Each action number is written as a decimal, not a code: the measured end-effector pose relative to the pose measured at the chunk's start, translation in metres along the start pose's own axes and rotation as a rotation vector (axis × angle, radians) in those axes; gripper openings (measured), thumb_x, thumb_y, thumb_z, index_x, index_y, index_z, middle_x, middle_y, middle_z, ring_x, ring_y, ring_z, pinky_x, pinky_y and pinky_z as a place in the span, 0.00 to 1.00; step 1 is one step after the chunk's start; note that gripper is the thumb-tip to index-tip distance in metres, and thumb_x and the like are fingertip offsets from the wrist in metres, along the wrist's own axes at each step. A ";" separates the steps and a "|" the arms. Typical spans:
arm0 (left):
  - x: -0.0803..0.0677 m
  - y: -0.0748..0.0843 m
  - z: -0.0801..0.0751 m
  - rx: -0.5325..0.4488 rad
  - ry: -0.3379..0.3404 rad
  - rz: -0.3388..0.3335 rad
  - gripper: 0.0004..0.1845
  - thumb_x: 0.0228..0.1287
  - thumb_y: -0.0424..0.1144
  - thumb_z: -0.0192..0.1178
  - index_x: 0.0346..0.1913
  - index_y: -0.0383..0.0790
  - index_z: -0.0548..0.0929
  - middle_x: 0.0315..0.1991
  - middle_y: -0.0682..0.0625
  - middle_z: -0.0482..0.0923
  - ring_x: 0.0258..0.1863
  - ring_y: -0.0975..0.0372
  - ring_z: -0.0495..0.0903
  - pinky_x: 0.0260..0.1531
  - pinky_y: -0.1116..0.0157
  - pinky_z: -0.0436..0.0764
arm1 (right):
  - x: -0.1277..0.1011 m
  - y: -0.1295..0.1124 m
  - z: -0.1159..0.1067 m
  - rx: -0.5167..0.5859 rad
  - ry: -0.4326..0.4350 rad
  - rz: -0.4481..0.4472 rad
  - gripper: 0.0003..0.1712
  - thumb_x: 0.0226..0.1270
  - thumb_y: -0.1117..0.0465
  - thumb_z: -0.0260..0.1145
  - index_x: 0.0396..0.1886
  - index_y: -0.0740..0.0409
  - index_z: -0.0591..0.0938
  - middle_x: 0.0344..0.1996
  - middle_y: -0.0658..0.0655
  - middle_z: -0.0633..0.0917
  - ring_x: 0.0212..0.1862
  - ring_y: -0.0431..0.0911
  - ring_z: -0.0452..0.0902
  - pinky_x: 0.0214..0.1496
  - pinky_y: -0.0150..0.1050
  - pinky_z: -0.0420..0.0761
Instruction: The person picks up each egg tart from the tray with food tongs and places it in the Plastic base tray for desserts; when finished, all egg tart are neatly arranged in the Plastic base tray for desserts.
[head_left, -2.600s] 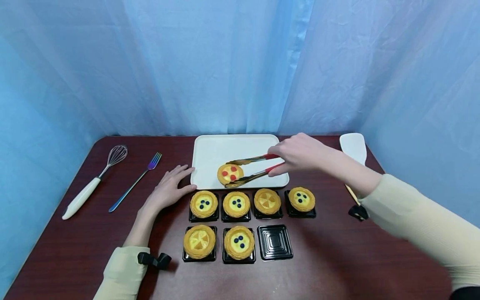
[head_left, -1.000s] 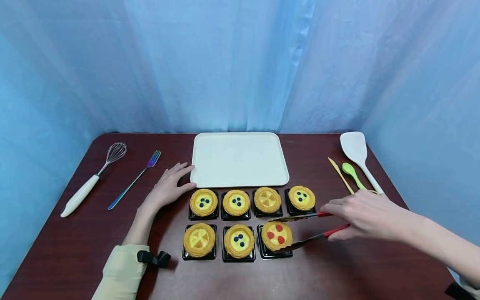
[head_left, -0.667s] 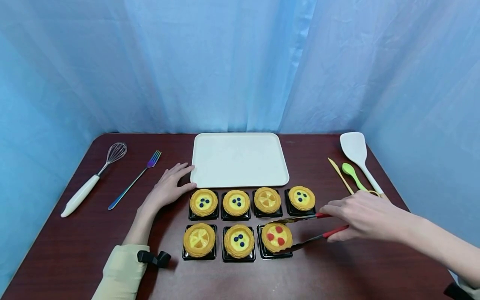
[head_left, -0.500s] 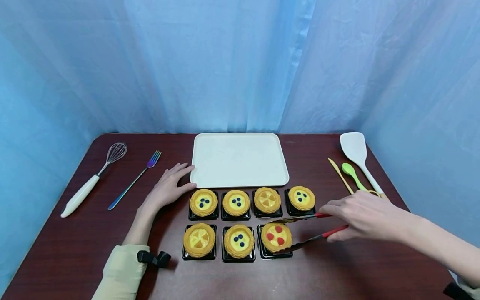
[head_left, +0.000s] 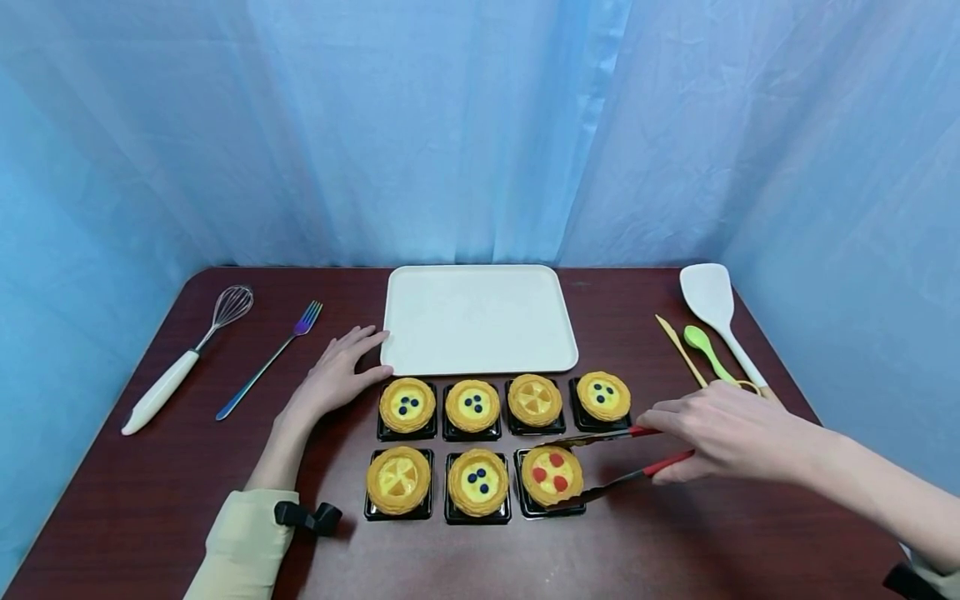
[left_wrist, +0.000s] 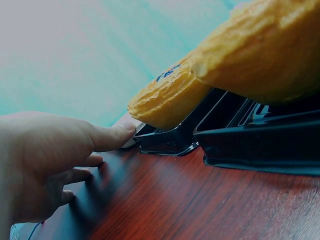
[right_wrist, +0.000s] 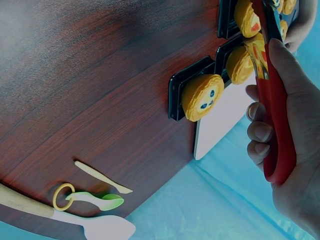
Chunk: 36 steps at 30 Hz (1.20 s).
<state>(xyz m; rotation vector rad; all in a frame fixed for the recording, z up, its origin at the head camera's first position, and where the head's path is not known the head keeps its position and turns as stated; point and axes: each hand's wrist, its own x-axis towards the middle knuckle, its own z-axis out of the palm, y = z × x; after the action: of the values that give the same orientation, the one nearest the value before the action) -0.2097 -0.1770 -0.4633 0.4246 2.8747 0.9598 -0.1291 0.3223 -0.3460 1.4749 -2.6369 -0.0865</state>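
Observation:
My right hand [head_left: 723, 433] holds a pair of tongs [head_left: 667, 465] by the red handles; in the right wrist view, the fingers wrap round the tongs [right_wrist: 280, 125]. The tong arms stand apart, on either side of an egg tart with red fruit pieces [head_left: 552, 472]. That tart sits on a square black plastic base [head_left: 527, 502], the rightmost in the near row. My left hand [head_left: 341, 375] lies with fingers spread on the table, fingertips at the left edge of a bare white tray [head_left: 480, 321]. The left wrist view shows its thumb close to a blueberry tart [left_wrist: 170, 97].
Several more tarts with blueberries or yellow fruit, such as a tart [head_left: 603, 397] at far right, sit on black bases in two rows. At left lie a whisk [head_left: 168, 383] and fork [head_left: 270, 362]; at right, a white spatula [head_left: 708, 292], green spoon [head_left: 705, 346] and yellow knife [head_left: 678, 346].
With the tongs, the right hand has carried the red-fruit tart from the white tray to the near-row black base. Over the last second the tart has shifted slightly left; the left hand stays put.

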 end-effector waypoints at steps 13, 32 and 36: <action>0.000 -0.002 0.000 0.009 -0.004 -0.006 0.35 0.74 0.49 0.62 0.79 0.43 0.66 0.81 0.34 0.56 0.83 0.39 0.48 0.81 0.36 0.42 | 0.000 0.000 0.000 -0.007 -0.004 -0.002 0.27 0.52 0.31 0.77 0.42 0.43 0.85 0.32 0.33 0.86 0.21 0.21 0.65 0.20 0.18 0.57; 0.000 -0.001 0.000 0.011 0.000 -0.004 0.35 0.74 0.49 0.62 0.79 0.43 0.66 0.81 0.34 0.56 0.83 0.39 0.48 0.81 0.36 0.43 | 0.000 -0.001 0.000 0.005 -0.009 0.008 0.27 0.50 0.32 0.79 0.42 0.42 0.85 0.33 0.32 0.86 0.21 0.21 0.64 0.20 0.17 0.56; 0.000 0.000 -0.001 0.007 -0.004 -0.008 0.35 0.74 0.49 0.62 0.79 0.43 0.66 0.81 0.34 0.56 0.83 0.39 0.48 0.81 0.36 0.42 | 0.000 0.000 0.000 0.001 -0.006 0.007 0.27 0.50 0.31 0.78 0.41 0.42 0.85 0.32 0.32 0.85 0.21 0.21 0.64 0.20 0.17 0.56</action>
<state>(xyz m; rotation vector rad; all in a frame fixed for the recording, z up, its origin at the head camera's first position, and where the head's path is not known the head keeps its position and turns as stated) -0.2095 -0.1779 -0.4630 0.4141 2.8746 0.9474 -0.1287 0.3221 -0.3461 1.4681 -2.6475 -0.0886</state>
